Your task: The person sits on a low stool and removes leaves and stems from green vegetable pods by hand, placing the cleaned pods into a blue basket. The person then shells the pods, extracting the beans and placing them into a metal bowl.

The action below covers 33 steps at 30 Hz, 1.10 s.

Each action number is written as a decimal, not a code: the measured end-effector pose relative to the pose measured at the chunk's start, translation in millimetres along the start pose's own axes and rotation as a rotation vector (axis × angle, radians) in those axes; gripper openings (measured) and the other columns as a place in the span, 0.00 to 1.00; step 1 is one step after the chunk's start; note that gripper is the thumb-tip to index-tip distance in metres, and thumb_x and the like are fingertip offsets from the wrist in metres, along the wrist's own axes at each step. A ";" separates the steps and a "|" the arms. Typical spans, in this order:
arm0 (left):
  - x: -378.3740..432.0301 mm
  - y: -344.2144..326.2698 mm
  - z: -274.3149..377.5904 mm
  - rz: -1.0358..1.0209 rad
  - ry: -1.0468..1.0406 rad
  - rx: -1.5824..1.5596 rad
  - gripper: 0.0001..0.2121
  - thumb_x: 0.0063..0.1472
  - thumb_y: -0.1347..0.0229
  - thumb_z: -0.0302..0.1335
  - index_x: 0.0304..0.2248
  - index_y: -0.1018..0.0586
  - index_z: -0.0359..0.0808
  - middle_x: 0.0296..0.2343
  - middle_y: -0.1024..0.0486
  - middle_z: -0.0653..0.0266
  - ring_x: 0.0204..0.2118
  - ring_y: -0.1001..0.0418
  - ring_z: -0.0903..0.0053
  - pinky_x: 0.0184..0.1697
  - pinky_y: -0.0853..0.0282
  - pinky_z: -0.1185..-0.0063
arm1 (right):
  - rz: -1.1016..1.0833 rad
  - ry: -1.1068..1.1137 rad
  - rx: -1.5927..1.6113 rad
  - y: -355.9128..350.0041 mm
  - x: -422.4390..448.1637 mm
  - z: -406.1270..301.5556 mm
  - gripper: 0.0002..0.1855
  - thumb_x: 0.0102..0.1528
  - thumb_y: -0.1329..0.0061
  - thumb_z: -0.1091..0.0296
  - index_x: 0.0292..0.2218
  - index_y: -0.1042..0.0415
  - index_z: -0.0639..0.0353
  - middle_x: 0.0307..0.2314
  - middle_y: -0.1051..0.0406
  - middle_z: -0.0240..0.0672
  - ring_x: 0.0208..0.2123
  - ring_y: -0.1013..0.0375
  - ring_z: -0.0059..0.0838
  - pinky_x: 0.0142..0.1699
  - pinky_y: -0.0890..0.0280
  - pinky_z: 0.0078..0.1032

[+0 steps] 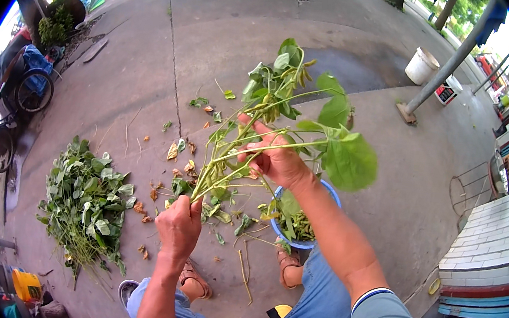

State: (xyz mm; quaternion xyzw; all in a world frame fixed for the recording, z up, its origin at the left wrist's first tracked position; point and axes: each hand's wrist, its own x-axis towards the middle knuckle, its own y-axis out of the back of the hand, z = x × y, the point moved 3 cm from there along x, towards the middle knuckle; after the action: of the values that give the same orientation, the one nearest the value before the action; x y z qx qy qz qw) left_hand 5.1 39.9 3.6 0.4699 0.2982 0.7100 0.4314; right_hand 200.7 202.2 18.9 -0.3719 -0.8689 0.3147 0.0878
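My left hand (178, 225) is closed around the lower stems of a leafy bean plant (216, 164) with green pods, held up at a slant before me. My right hand (273, 156) reaches in among its upper stems, forefinger extended; whether its fingers pinch a stem or pod is unclear. Pods hang in clusters near the plant's top, and large leaves spread to the right. Below my right forearm, a blue-rimmed basin (335, 194) holds picked green pods and some leaves. A heap of leafy plant stalks (90, 197) lies on the ground to the left.
Loose leaves, dry brown leaves (173, 151) and bare stems (243, 275) are scattered on the concrete. A metal post (449, 59) and white buckets (422, 66) stand at upper right, a white-tiled structure (488, 251) at right. A wheeled cart (34, 89) stands at left, a yellow container (27, 285) at lower left.
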 end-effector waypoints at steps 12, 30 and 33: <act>2.4 0.9 -12.4 -0.124 -0.028 -0.096 0.19 0.64 0.47 0.34 0.20 0.36 0.33 0.13 0.36 0.50 0.17 0.36 0.52 0.20 0.44 0.64 | 0.140 -0.058 -0.297 18.9 -0.2 11.7 0.16 0.61 0.52 0.67 0.50 0.29 0.59 0.20 0.27 0.29 0.13 0.32 0.11 0.18 0.39 0.09; -2.9 -21.7 -0.8 -0.207 0.228 -0.065 0.22 0.66 0.50 0.42 0.21 0.32 0.33 0.15 0.31 0.48 0.20 0.33 0.47 0.22 0.41 0.58 | 0.635 0.640 -1.765 26.2 29.3 58.0 0.02 0.54 0.55 0.75 0.31 0.32 0.63 0.19 0.30 0.45 0.21 0.26 0.44 0.24 0.33 0.37; -11.8 -19.1 13.9 -0.237 0.204 -0.075 0.22 0.66 0.51 0.43 0.21 0.31 0.33 0.16 0.30 0.48 0.20 0.32 0.47 0.22 0.40 0.58 | 0.974 0.369 -1.454 116.7 43.0 37.8 0.02 0.57 0.57 0.75 0.31 0.33 0.61 0.18 0.30 0.38 0.19 0.26 0.35 0.22 0.35 0.35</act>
State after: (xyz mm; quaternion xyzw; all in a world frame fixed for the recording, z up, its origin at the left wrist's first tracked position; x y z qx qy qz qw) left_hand 26.5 38.2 -11.8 0.3404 0.3673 0.7088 0.4969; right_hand 224.6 275.5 -85.7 -0.7080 -0.5717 -0.3762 -0.1747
